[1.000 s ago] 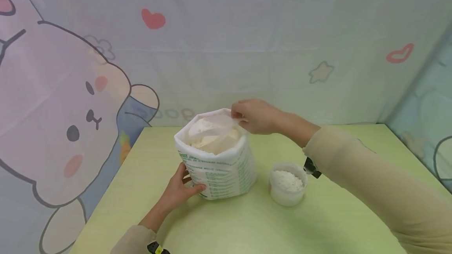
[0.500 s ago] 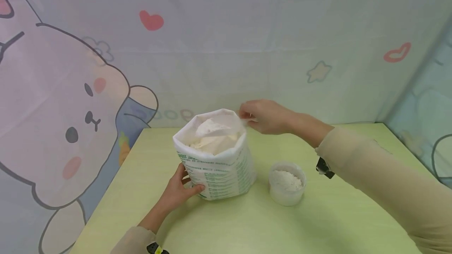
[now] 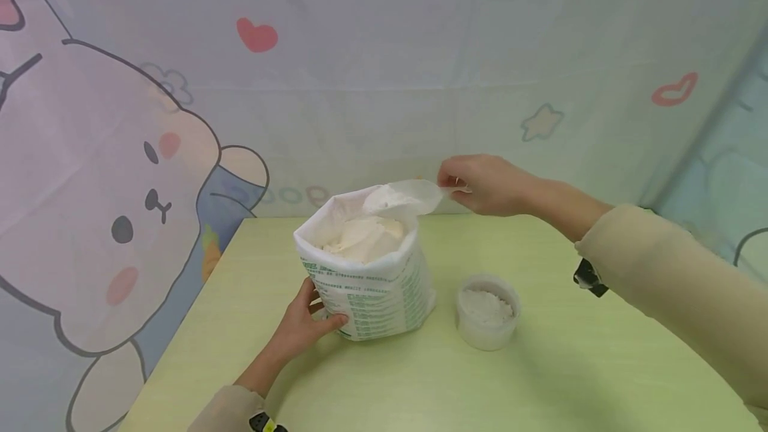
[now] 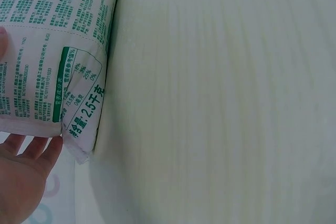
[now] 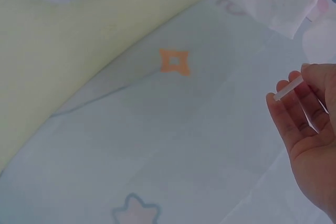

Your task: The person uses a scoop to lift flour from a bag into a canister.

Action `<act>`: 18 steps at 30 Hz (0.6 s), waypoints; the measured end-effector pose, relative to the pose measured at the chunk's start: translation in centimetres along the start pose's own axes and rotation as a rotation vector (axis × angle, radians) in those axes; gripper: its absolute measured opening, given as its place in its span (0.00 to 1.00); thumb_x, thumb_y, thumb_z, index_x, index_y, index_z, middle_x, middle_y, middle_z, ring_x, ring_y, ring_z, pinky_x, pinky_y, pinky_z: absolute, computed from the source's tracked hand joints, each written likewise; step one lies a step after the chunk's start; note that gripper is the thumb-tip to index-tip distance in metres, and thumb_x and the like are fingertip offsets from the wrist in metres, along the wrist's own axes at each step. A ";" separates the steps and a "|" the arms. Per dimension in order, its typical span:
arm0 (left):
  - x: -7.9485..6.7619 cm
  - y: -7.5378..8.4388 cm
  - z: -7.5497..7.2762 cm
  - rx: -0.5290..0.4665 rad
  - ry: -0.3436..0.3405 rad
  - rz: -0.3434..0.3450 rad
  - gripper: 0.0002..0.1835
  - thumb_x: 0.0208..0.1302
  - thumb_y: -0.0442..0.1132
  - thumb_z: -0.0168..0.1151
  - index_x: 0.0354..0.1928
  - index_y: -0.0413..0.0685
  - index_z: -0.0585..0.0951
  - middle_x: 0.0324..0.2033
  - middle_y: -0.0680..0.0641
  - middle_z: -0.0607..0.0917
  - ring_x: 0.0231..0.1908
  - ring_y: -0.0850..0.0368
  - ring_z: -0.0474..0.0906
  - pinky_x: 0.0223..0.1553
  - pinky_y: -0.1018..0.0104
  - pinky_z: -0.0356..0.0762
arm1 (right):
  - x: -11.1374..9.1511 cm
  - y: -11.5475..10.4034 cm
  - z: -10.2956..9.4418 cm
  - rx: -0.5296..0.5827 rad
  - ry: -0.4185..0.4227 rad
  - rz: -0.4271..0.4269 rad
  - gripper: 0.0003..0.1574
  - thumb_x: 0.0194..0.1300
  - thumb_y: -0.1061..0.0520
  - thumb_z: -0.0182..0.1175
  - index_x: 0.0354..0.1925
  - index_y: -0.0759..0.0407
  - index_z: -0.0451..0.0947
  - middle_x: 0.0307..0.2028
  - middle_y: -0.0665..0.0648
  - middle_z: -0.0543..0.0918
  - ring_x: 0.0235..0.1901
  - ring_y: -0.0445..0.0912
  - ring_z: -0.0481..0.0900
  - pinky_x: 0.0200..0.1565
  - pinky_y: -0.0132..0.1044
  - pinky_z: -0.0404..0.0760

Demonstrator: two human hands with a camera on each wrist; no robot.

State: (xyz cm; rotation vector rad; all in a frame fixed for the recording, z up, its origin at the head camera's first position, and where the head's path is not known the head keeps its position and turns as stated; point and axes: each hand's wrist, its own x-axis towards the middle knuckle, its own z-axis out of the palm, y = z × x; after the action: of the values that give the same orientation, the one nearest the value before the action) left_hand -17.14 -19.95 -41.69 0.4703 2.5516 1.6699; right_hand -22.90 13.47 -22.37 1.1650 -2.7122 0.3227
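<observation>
An open white bag (image 3: 378,302) with green print stands on the table, filled with pale powder (image 3: 357,237) that looks like flour. My left hand (image 3: 303,325) grips its lower left corner, thumb on the front; the left wrist view shows fingers behind the printed bag (image 4: 42,35). Between thumb and fingers, my right hand (image 3: 495,185) pinches the thin handle of a translucent scoop (image 3: 427,196). The scoop, heaped with white powder, overlaps the bag's right rim. In the right wrist view only the handle end (image 5: 289,87) shows. Right of the bag sits a round white tub (image 3: 486,337) holding powder.
The pale green table (image 3: 408,392) ends at a printed cloth backdrop (image 3: 384,119) just behind the bag. Another cloth (image 3: 741,172) hangs along the right side.
My right hand has moved right and slightly up, lifting the loaded scoop from inside the bag to its right rim. The left hand, bag and tub stay in place.
</observation>
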 end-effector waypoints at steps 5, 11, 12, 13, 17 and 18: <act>0.2 -0.2 0.0 0.004 -0.007 0.007 0.39 0.50 0.36 0.71 0.62 0.51 0.59 0.58 0.47 0.69 0.60 0.45 0.65 0.61 0.50 0.67 | -1.7 1.5 -0.5 -0.027 0.032 0.011 0.09 0.57 0.68 0.58 0.38 0.60 0.73 0.35 0.53 0.79 0.38 0.47 0.78 0.42 0.41 0.79; 0.3 -0.5 -0.1 0.007 -0.016 0.012 0.40 0.50 0.37 0.71 0.63 0.50 0.58 0.59 0.46 0.67 0.60 0.44 0.64 0.61 0.49 0.67 | -4.0 2.9 -0.7 -0.039 0.023 0.063 0.10 0.57 0.69 0.58 0.38 0.61 0.74 0.36 0.54 0.79 0.38 0.48 0.78 0.41 0.42 0.79; 0.3 -0.5 -0.1 0.008 -0.015 0.014 0.40 0.50 0.37 0.71 0.62 0.50 0.58 0.59 0.46 0.67 0.60 0.44 0.64 0.61 0.49 0.67 | -4.5 3.2 -0.7 -0.037 0.017 0.069 0.10 0.57 0.69 0.58 0.39 0.61 0.74 0.36 0.55 0.79 0.38 0.48 0.78 0.41 0.42 0.79; 0.2 -0.5 -0.1 0.009 -0.014 0.013 0.40 0.50 0.37 0.71 0.62 0.50 0.59 0.58 0.46 0.67 0.60 0.44 0.64 0.61 0.49 0.67 | -4.9 3.4 -0.6 -0.033 0.013 0.076 0.10 0.57 0.69 0.58 0.39 0.61 0.74 0.36 0.54 0.80 0.38 0.48 0.78 0.41 0.43 0.79; 0.2 -0.5 -0.4 0.019 -0.004 0.011 0.39 0.50 0.38 0.71 0.61 0.50 0.59 0.58 0.46 0.68 0.60 0.43 0.64 0.60 0.49 0.67 | -6.6 4.5 -0.1 -0.021 0.005 0.095 0.10 0.58 0.68 0.58 0.40 0.61 0.74 0.37 0.53 0.80 0.38 0.47 0.78 0.41 0.43 0.79; 0.2 -0.5 -0.4 0.018 -0.001 0.010 0.39 0.49 0.38 0.71 0.61 0.49 0.59 0.58 0.46 0.68 0.60 0.43 0.64 0.60 0.49 0.67 | -7.0 4.7 0.1 -0.021 0.010 0.100 0.10 0.57 0.68 0.58 0.40 0.60 0.74 0.37 0.52 0.80 0.38 0.47 0.78 0.41 0.42 0.79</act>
State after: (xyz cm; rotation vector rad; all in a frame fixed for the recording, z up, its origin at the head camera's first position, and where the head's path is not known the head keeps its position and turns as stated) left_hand -17.51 -20.48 -41.98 0.4859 2.5701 1.6511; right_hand -21.64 21.44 -24.79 1.0220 -2.7632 0.3115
